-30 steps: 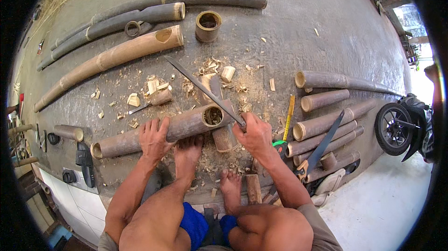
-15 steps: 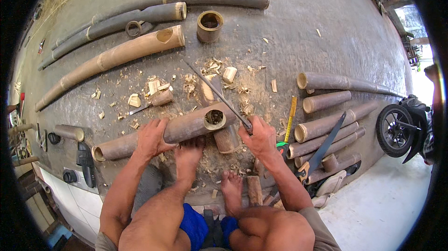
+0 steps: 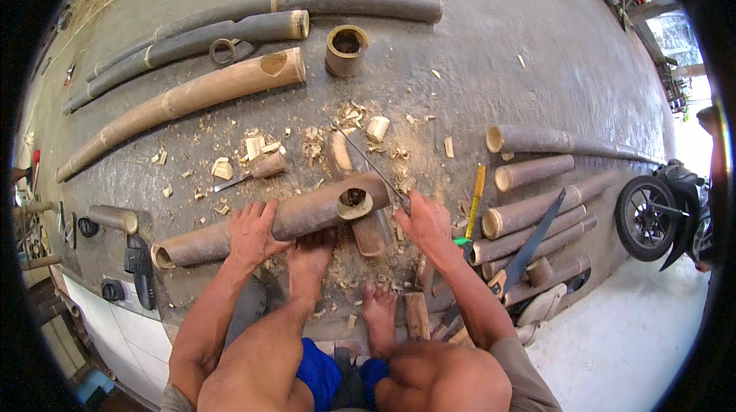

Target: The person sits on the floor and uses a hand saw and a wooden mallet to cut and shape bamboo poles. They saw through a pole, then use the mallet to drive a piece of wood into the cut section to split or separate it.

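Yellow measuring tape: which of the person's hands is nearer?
Right: the right hand is just left of the measuring tape; the left hand is farther left, gripping a bamboo tube.

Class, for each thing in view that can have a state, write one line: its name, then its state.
Left hand: clasping the bamboo tube
Right hand: closed on the long thin tool
Bamboo tube: lying down, hole cut near its right end
Long thin tool: held, slanting
Tape measure: partly pulled out
Handsaw: lying across bamboo pieces
Short bamboo cylinder: upright, open-topped
Light-brown bamboo: lying, notched
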Demonstrator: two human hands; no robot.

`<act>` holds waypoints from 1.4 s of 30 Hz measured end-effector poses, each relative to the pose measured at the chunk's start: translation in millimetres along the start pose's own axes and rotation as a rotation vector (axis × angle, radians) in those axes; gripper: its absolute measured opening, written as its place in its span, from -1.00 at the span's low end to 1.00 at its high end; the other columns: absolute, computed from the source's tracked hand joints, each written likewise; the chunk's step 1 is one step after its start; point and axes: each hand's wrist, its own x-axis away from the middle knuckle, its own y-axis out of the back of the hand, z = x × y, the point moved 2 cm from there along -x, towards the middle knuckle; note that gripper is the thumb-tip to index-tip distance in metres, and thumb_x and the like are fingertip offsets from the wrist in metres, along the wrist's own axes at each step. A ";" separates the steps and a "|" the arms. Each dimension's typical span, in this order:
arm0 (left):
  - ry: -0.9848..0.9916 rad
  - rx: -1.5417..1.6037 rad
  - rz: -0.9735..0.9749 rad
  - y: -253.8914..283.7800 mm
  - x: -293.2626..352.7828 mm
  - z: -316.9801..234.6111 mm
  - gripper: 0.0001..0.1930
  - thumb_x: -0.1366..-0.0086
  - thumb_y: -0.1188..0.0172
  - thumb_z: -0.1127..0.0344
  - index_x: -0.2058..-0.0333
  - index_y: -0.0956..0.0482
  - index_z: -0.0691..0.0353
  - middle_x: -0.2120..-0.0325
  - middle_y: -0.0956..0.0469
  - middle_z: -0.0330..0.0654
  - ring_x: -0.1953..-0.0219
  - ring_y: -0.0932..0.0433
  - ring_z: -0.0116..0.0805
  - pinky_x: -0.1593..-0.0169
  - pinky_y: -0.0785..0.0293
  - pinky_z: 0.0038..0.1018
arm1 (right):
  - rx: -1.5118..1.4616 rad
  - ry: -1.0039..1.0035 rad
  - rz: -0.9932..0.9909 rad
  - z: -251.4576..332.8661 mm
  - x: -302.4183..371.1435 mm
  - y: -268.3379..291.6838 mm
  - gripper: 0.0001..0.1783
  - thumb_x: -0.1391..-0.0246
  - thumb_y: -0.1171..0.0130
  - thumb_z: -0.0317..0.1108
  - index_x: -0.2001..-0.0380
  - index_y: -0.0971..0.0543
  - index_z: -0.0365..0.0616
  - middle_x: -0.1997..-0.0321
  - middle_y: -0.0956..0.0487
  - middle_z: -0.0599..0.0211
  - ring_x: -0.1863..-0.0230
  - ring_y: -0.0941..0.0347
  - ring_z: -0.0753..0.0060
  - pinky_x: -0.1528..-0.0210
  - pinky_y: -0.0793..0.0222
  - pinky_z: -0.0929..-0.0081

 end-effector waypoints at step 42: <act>-0.028 -0.020 -0.044 1.1 2.2 -3.6 -0.05 0.35 -0.64 -0.03 -0.10 -0.46 0.10 0.13 -0.54 -0.17 0.03 -0.51 -0.11 0.01 -0.35 -0.14 | -0.066 0.169 -0.150 3.9 0.7 0.0 -0.66 -0.03 -0.39 -0.18 0.29 -0.51 -0.14 0.37 -0.60 0.11 0.41 -0.61 -0.08 0.41 -0.52 0.07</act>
